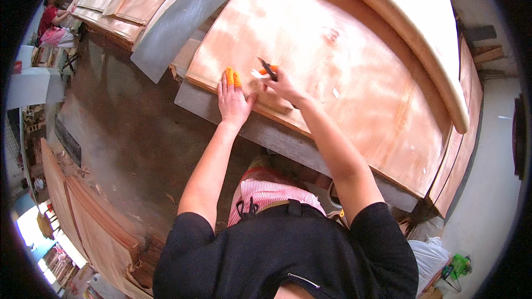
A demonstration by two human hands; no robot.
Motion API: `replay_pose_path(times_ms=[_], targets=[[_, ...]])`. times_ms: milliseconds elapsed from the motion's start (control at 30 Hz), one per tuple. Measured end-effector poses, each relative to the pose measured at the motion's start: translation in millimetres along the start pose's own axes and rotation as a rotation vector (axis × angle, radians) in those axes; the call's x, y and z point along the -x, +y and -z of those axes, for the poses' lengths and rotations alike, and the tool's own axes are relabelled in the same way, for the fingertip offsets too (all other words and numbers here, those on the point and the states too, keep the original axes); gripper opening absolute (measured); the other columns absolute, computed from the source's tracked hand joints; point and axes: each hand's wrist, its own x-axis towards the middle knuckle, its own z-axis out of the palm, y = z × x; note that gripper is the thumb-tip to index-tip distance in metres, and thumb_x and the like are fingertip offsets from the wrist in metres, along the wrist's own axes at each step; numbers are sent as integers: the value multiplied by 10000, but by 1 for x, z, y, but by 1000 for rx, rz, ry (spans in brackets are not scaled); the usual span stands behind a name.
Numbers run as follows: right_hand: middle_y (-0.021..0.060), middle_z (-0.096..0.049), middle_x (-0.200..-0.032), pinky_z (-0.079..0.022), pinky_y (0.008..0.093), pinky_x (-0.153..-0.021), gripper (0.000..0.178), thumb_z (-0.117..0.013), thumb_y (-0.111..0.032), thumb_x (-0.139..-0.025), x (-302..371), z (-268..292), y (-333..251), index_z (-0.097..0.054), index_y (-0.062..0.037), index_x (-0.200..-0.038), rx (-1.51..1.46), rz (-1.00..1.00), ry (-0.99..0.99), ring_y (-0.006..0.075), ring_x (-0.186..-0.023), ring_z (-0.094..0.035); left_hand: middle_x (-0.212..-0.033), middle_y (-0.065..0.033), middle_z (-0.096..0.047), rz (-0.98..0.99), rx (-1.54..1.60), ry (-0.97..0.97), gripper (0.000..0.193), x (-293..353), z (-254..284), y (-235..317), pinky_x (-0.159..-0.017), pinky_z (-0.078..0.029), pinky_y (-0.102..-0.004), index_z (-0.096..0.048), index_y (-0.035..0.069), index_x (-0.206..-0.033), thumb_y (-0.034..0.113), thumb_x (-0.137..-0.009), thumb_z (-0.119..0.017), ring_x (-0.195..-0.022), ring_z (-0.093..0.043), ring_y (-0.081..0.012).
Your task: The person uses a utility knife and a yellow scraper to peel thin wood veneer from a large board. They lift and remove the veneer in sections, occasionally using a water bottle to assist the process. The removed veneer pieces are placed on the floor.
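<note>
Right hand (pixel 282 86) gripping knife (pixel 268 68), left hand (pixel 234 99) flat on veneer sheet (pixel 354 77), rolled veneer (pixel 421 39) behind

wood sheet: big thin light-brown wood sheet (pixel 354 77), lying flat on the counter (pixel 288 144)
knife: small knife with a dark blade and orange handle (pixel 268 69), tilted, tip on the sheet near its left edge
</note>
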Motion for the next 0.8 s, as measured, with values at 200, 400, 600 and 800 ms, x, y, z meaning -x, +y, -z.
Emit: replay_pose_path(times_ms=[200, 400, 600, 800], targets=[[100, -591, -757, -444, 247, -609, 228, -577, -169, -763, -46, -29, 11, -529, 0, -907, 375, -18, 107, 143, -692, -565, -1293, -203, -290, -87, 169, 45, 674, -5, 10, -3, -996, -202, -421, -295, -55, -1236, 347, -757, -546, -1193, -289, -323], [131, -592, -701, -452, 308, -596, 271, -578, -238, -746, -26, -14, -3, -536, 2, -866, 175, -180, 115, 208, -643, -585, -1265, -148, -349, -176, 37, -48, 591, -10, 1, -9, -982, -182, -469, -400, 21, -1200, 404, -764, -510, -1204, -282, -287], [-21, -440, -533, -291, 207, -395, 239, -496, -256, -828, 70, 40, 21, -546, -23, -847, -140, -217, 272, 59, -437, -378, -1268, -178, -335, -233, 44, -150, 614, -7, 14, -7, -991, -138, -491, -462, 125, -1189, 530, -729, -493, -1231, -224, -311], [-46, -424, -525, -245, 196, -369, 211, -457, -224, -844, 227, 63, 79, -582, -72, -922, -332, -396, 278, 49, -404, -339, -1191, -148, -421, -180, -85, -71, 582, -13, 14, -13, -932, -294, -411, -495, 92, -1134, 510, -729, -500, -1119, -345, -307]])
